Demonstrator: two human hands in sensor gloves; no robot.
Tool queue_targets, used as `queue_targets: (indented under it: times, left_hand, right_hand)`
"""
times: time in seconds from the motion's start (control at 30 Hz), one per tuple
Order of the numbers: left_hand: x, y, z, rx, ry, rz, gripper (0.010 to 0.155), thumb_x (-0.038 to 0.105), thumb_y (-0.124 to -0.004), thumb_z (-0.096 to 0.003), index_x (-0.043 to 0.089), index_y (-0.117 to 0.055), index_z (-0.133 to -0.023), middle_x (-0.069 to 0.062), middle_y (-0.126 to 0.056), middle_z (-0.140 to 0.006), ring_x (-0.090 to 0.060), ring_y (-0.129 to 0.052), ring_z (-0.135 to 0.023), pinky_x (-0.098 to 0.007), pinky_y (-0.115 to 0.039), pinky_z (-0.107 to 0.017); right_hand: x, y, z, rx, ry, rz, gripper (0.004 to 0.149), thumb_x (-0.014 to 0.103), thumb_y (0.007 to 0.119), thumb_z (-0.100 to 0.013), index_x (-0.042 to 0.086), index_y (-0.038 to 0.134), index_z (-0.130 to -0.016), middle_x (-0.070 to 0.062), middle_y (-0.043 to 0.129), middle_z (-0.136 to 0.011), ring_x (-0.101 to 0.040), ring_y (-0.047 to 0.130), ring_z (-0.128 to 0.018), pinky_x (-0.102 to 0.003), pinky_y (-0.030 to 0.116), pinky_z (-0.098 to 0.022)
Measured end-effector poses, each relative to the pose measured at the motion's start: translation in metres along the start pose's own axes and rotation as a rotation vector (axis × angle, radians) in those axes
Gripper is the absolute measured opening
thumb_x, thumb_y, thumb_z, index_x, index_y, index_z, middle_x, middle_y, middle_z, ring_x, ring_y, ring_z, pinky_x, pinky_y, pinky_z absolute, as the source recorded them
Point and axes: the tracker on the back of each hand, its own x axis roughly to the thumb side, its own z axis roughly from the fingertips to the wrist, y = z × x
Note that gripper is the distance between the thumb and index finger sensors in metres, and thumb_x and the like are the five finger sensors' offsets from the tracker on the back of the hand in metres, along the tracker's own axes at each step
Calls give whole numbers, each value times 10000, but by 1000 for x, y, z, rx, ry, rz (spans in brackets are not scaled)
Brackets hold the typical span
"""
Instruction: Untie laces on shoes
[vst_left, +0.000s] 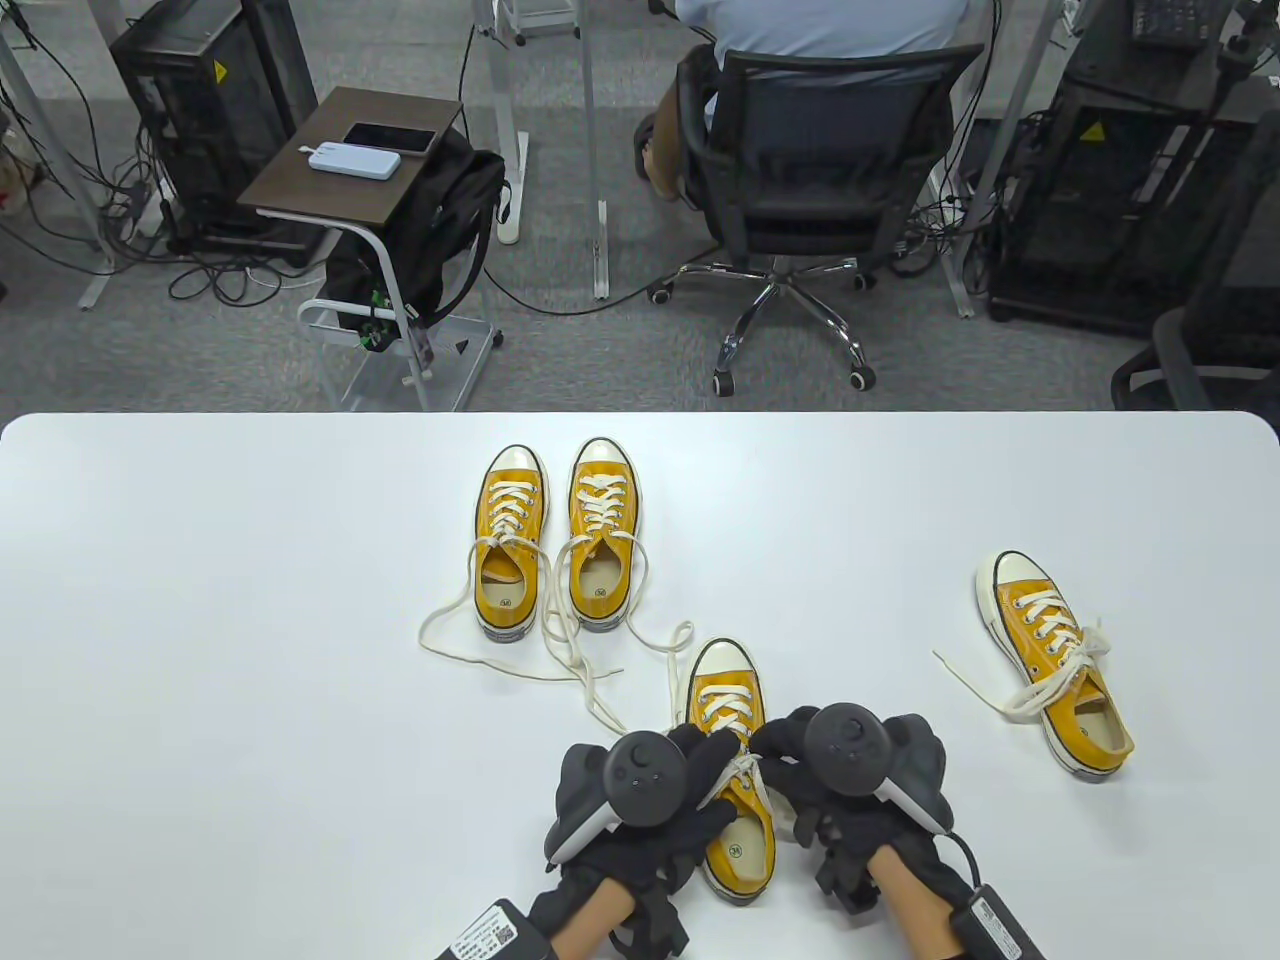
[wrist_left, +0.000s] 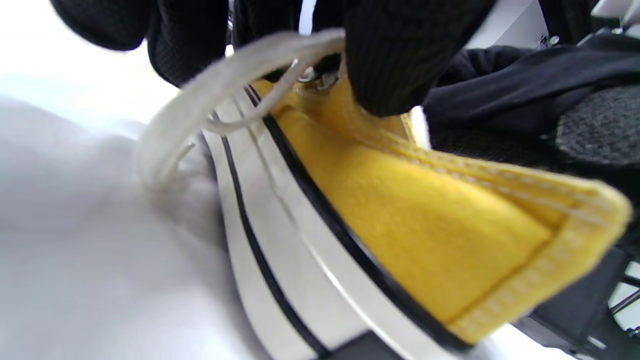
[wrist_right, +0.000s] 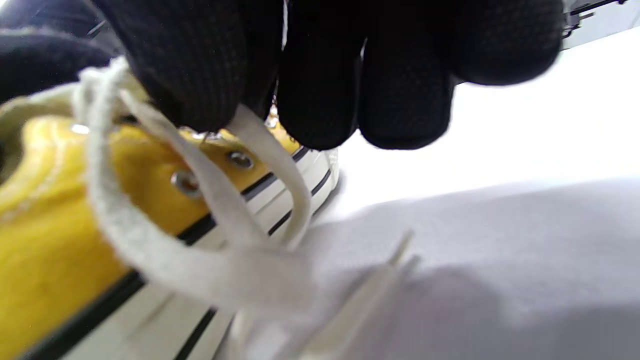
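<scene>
Four yellow canvas sneakers with cream laces lie on the white table (vst_left: 200, 650). The nearest sneaker (vst_left: 735, 700) lies between my hands, toe pointing away. My left hand (vst_left: 712, 752) and right hand (vst_left: 776, 742) meet over its knot (vst_left: 745, 765). In the left wrist view my fingers (wrist_left: 395, 65) pinch a lace loop (wrist_left: 210, 95) at the eyelets beside the yellow side wall (wrist_left: 425, 225). In the right wrist view my fingers (wrist_right: 200, 75) pinch a lace strand (wrist_right: 272, 165) above the eyelets. A sneaker at the right (vst_left: 1060, 665) has a tied bow.
Two sneakers (vst_left: 510, 545) (vst_left: 600, 535) stand side by side at the table's middle, their loose laces (vst_left: 570, 650) trailing toward me. Beyond the far edge are an office chair (vst_left: 800, 180) with a seated person and a small side table (vst_left: 350, 150).
</scene>
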Motion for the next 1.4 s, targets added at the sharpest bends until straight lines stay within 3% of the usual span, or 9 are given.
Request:
queue_targets:
  times: [0.3,0.53,0.73,0.97,1.1,1.3,1.4]
  left_hand:
    - [2,0,-1,-7,45,-35,632,446,-794,-475,370,-606,-1074,-112,-615,-1128,-467,-775,-901,-590,-711,-605]
    - [3,-1,-2,-13,58,-43,637,438,-797,-476,366,-588,-1073,-104,-606,-1126,-459,-772,-902,-584,-712,-605]
    - [0,0,-3,-18,65,-9,635,438,-801,-474,372,-592,-1070,-102,-603,-1127,-456,-774,-900,-580,-714,-603]
    - [1,-1,-4,-19,62,-11,638,434,-799,-476,361,-586,-1073,-105,-597,-1126,-455,-771,-901,-580,-713,-603]
    - [-1,0,-4,-22,70,-5,635,432,-804,-476,369,-586,-1069,-86,-600,-1127,-457,-771,-901,-581,-712,-604]
    - [-1,0,-4,-17,72,-1,632,429,-806,-474,367,-594,-1065,-87,-605,-1124,-455,-773,-900,-580,-714,-602]
    - [-1,0,-4,-16,71,-1,632,430,-804,-475,367,-591,-1066,-85,-603,-1125,-455,-773,-901,-580,-713,-603]
  right_hand:
    - [-10,-19,6,-95,61,-38,361,347,840,-417,313,821,-776,-137,917,-794,-391,935,-594,-558,758,-453]
    - [-32,-42,12,-233,152,-105,361,345,836,-421,315,816,-781,-139,921,-785,-395,939,-577,-555,764,-437]
    - [-62,-76,27,-447,291,-219,362,343,826,-431,311,803,-791,-136,922,-775,-392,945,-562,-550,769,-425]
    - [-92,-99,44,-583,399,-304,362,341,817,-440,312,790,-800,-134,917,-774,-385,947,-552,-542,774,-416]
    - [-105,-111,57,-738,488,-366,358,339,802,-447,311,778,-804,-120,926,-738,-365,962,-521,-521,792,-394]
    - [-111,-110,58,-663,490,-370,355,333,830,-439,298,809,-792,-140,933,-734,-386,956,-523,-538,782,-394]
    - [-107,-103,49,-474,460,-357,355,328,871,-429,267,852,-778,-165,944,-721,-407,953,-520,-555,776,-388]
